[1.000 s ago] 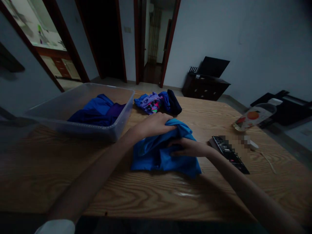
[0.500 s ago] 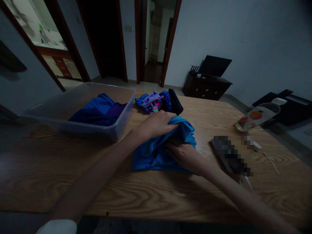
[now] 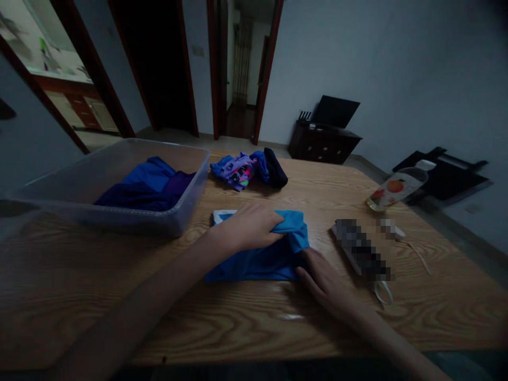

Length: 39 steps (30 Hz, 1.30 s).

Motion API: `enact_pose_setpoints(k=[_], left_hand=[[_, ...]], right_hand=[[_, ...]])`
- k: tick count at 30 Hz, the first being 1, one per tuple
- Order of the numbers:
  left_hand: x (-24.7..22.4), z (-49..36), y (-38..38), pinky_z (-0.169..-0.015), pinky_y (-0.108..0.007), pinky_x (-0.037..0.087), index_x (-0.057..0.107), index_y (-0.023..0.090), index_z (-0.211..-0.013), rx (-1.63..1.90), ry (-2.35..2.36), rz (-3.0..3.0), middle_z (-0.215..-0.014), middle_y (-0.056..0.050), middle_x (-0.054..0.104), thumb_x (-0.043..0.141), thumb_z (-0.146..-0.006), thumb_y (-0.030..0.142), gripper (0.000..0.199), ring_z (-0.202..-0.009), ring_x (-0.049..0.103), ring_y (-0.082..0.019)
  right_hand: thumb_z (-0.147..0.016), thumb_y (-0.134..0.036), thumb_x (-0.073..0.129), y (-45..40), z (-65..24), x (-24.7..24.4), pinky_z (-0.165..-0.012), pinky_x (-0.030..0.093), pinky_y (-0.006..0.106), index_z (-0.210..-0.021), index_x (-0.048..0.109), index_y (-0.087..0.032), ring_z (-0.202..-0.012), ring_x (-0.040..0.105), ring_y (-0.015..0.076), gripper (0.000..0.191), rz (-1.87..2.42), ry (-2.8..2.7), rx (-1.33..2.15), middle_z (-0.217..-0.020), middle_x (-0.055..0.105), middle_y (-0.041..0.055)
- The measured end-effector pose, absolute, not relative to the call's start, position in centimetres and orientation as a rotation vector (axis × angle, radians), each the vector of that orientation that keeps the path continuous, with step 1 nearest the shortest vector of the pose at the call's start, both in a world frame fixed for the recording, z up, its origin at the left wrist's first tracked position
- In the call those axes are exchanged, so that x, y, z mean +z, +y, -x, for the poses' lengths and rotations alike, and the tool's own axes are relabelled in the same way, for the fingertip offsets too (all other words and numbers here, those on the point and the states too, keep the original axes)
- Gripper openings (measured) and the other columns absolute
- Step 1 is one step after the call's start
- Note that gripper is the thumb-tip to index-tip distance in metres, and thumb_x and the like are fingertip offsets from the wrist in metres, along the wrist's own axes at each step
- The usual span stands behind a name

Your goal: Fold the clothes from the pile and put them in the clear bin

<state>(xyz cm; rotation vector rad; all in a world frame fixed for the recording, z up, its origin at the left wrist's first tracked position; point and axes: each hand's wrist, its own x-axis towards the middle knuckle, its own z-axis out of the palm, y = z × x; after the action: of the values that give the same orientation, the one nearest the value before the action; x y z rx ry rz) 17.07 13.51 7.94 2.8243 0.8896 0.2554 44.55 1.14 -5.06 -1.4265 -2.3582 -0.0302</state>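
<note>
On a dim wooden counter, the left hand pinches a fold of a blue shirt lying beside a clear bin, while the right hand rests flat and open at its edge, best sliding outward to smooth creases

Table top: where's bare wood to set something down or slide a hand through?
Free: the near strip of the table in front of the blue garment, and the far right stretch between the clothes pile and the bottle. Crowded: the left, filled by the plastic bin, and the middle, where the left hand and right hand work.
</note>
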Motion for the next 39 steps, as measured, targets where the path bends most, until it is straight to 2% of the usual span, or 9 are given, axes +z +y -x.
enact_pose_setpoints(k=[3,7,11,16,23,26,32,36,39], left_hand=[[7.5,-17.3,13.4,-0.083,-0.039,0.058,0.080,0.020,-0.101,0.248,0.917,-2.829,-0.107,-0.011,0.081,0.058,-0.108,0.046,0.035,-0.101,0.077,-0.033],[7.5,-18.2,12.8,-0.083,-0.042,0.058,0.080,0.019,-0.103,0.182,0.932,-2.884,-0.107,-0.011,0.081,0.060,-0.107,0.041,0.030,-0.100,0.077,-0.034],[5.7,-18.7,10.0,-0.088,-0.045,0.061,0.075,0.017,-0.120,0.177,1.011,-2.927,-0.120,-0.012,0.078,0.063,-0.103,0.032,0.025,-0.111,0.075,-0.035],[-0.9,-16.6,4.0,-0.105,-0.054,0.061,0.052,0.011,-0.161,0.259,1.302,-2.977,-0.151,-0.018,0.067,0.074,-0.092,0.017,0.073,-0.131,0.067,-0.037],[-2.7,-11.1,1.9,-0.090,-0.039,0.067,0.076,0.013,-0.136,0.409,1.364,-3.101,-0.126,-0.009,0.082,0.059,-0.086,-0.010,0.057,-0.106,0.079,-0.025],[-1.3,-9.6,3.1,-0.089,-0.039,0.066,0.079,0.014,-0.128,0.541,1.231,-3.206,-0.124,-0.006,0.083,0.056,-0.088,-0.010,0.052,-0.105,0.079,-0.024],[-1.6,-7.9,5.4,-0.085,-0.040,0.066,0.077,0.013,-0.129,0.576,1.027,-3.285,-0.126,-0.005,0.082,0.053,-0.091,-0.012,0.052,-0.104,0.078,-0.026],[-1.2,-6.7,7.6,-0.093,-0.039,0.065,0.070,0.016,-0.142,0.597,0.967,-3.139,-0.129,-0.007,0.080,0.051,-0.094,-0.011,0.058,-0.112,0.076,-0.025],[1.4,-6.1,9.9,-0.106,-0.036,0.061,0.065,0.022,-0.148,0.669,1.007,-2.874,-0.135,-0.005,0.077,0.050,-0.096,-0.007,0.061,-0.123,0.073,-0.022]], right_hand=[[-0.103,-0.041,0.073,2.0,-43.2,-3.7,-0.100,0.060,0.058,-0.150,0.048,-0.020,-0.123,0.068,0.0386,0.057,1.356,-2.046,-0.353,-0.132,0.067,0.0204],[-0.103,-0.036,0.074,3.9,-40.5,-1.4,-0.115,0.049,0.066,-0.163,0.033,-0.015,-0.147,0.052,0.0436,0.077,1.277,-2.010,-0.473,-0.158,0.051,0.0292],[-0.107,-0.019,0.061,5.1,-40.4,-0.8,-0.106,0.055,0.056,-0.148,0.052,-0.016,-0.112,0.071,0.0327,0.041,1.164,-2.268,-0.453,-0.122,0.076,0.0161],[-0.102,-0.009,0.058,4.3,-42.3,-2.2,-0.107,0.056,0.056,-0.135,0.064,-0.017,-0.107,0.070,0.0312,0.035,1.036,-2.451,-0.468,-0.110,0.075,0.0120],[-0.110,-0.011,0.045,4.2,-43.6,-1.8,-0.121,0.049,0.057,-0.112,0.068,-0.015,-0.132,0.065,0.0312,0.023,0.789,-2.565,-0.527,-0.135,0.074,0.0153],[-0.112,-0.010,0.041,4.1,-44.0,-0.9,-0.125,0.046,0.052,-0.102,0.067,-0.018,-0.112,0.072,0.0253,0.029,0.792,-2.629,-0.529,-0.110,0.079,0.0094],[-0.107,-0.008,0.048,3.6,-45.2,-1.2,-0.113,0.053,0.053,-0.130,0.069,-0.014,-0.101,0.069,0.0285,0.032,0.844,-2.618,-0.677,-0.106,0.077,0.0111],[-0.096,-0.005,0.056,5.4,-46.2,-0.8,-0.102,0.057,0.054,-0.129,0.071,-0.017,-0.115,0.067,0.0357,0.038,1.012,-2.553,-0.535,-0.116,0.075,0.0158],[-0.091,-0.001,0.056,8.3,-46.8,1.1,-0.100,0.057,0.050,-0.128,0.069,-0.019,-0.113,0.070,0.0325,0.043,1.091,-2.542,-0.298,-0.118,0.076,0.0135]])
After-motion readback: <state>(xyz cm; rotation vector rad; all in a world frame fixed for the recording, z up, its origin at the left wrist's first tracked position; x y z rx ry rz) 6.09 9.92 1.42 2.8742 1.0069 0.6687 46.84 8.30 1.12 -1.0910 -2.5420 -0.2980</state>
